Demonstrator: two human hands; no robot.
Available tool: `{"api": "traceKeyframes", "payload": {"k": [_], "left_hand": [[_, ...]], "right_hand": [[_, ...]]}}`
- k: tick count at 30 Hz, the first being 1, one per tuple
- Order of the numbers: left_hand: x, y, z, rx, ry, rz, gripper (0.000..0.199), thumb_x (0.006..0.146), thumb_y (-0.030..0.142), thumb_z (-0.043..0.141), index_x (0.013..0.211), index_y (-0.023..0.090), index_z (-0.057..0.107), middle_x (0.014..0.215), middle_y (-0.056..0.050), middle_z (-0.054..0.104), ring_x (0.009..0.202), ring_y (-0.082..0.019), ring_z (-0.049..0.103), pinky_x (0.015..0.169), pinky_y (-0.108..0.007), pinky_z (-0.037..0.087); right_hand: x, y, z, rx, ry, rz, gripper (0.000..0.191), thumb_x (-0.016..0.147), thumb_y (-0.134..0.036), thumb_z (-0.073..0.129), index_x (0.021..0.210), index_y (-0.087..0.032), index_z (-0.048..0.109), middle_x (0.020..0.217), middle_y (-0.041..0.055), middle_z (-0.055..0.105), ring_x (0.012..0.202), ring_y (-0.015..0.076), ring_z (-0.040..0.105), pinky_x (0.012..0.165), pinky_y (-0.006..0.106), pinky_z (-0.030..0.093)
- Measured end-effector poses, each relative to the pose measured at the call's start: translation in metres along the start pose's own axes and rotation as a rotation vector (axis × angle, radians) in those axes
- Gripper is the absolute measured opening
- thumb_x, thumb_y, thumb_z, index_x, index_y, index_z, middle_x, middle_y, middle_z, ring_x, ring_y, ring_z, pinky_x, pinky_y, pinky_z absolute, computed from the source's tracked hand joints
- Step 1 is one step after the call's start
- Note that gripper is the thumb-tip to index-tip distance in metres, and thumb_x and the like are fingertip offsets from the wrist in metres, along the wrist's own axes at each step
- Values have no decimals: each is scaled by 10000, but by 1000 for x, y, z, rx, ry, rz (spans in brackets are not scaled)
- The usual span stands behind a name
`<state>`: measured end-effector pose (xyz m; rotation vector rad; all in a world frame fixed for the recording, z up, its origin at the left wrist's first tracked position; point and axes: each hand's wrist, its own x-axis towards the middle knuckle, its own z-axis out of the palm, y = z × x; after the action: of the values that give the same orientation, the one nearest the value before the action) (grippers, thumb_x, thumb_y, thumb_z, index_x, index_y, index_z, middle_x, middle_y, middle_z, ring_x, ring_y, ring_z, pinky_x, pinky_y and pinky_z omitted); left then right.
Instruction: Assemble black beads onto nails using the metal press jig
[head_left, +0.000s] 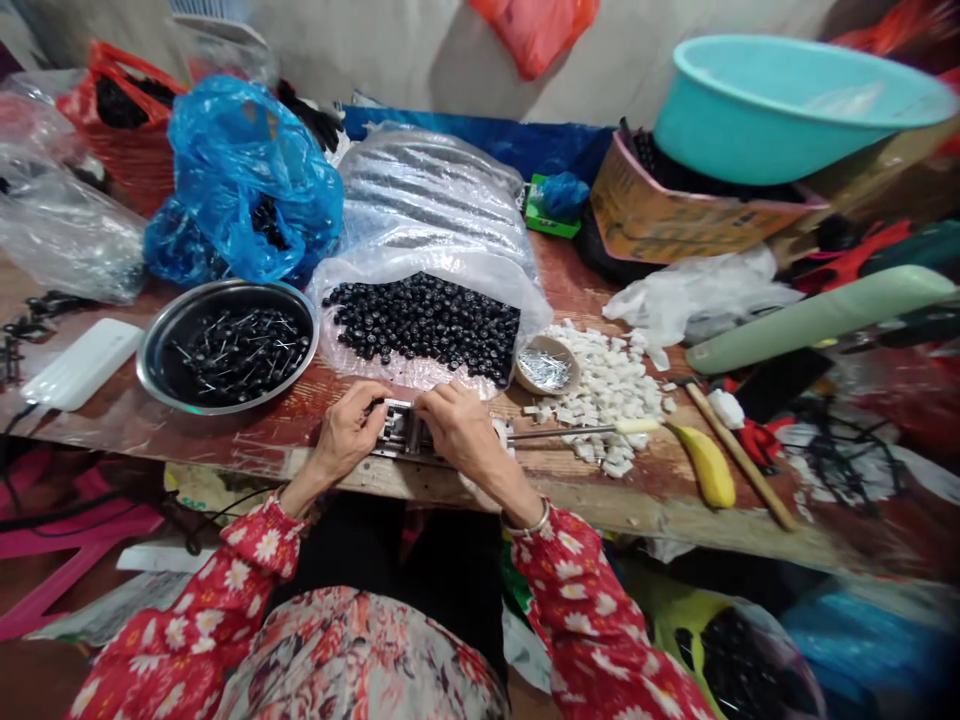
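Note:
A small metal jig (pixel 405 430) lies at the table's front edge, between my two hands. My left hand (pixel 349 432) is at its left end, with thumb and forefinger pinched around a small black part (pixel 375 405). Over the right half of the jig, my right hand (pixel 459 425) has its fingers curled and pressed together; whatever they hold is hidden. A thin metal rod (pixel 562 433) with a pale handle (pixel 636 426) extends rightward from the jig. Just behind is an open plastic bag with black round pieces (pixel 427 320). A small bowl of metal pins (pixel 546 368) stands beside white pieces (pixel 615 400).
A steel basin (pixel 150 375) with black pinned pieces stands left, near a white power bank-like block (pixel 82 365). A banana (pixel 705 465) and a hammer (pixel 742 455) lie right. Behind are a blue bag (pixel 247 170), a carton (pixel 660 220) and a turquoise tub (pixel 765 120).

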<state>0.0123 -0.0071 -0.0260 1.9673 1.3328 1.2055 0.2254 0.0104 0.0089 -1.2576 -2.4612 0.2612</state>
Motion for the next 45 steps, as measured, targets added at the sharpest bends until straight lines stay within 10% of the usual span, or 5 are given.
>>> {"api": "traceKeyframes", "payload": {"k": [24, 29, 33, 38, 45], "left_hand": [[-1, 0, -1, 22, 10, 63, 159, 975, 208, 608, 1118, 189, 674, 1118, -70, 679, 1063, -192, 658, 926, -317, 542], [-4, 0, -2, 1, 9, 58, 171, 929, 268, 701, 1082, 193, 721, 1201, -88, 637, 926, -158, 659, 667, -240, 531], [-6, 1, -2, 100, 73, 179, 166, 913, 286, 727, 1060, 209, 737, 1212, -89, 618, 1083, -217, 660, 895, -342, 577], [-1, 8, -3, 293, 19, 295, 219, 912, 299, 729, 1117, 225, 748, 1257, -106, 632, 1116, -268, 624, 966, -424, 544], [12, 17, -5, 470, -226, 318, 229, 968, 377, 671, 1119, 235, 767, 1261, -114, 670, 1100, -295, 579, 927, -453, 480]], "right_hand": [[-38, -14, 2, -105, 170, -58, 189, 1055, -158, 550, 1039, -213, 730, 974, 49, 734, 926, 231, 527, 850, 374, 352], [-61, 16, -18, -89, 359, 99, 182, 1065, -225, 553, 1072, -203, 733, 1043, 80, 754, 967, 241, 575, 876, 375, 430], [-99, 67, -35, -362, 412, 294, 238, 1059, -319, 559, 1083, -171, 744, 1112, 144, 736, 1040, 292, 574, 927, 418, 448], [-148, 107, -50, -664, 281, 383, 307, 1061, -390, 530, 1140, -166, 724, 1156, 152, 725, 1143, 332, 567, 1038, 497, 381], [-198, 68, -63, -519, 100, 364, 320, 1066, -402, 503, 1018, -216, 759, 829, 96, 723, 868, 283, 571, 770, 390, 409]]}}
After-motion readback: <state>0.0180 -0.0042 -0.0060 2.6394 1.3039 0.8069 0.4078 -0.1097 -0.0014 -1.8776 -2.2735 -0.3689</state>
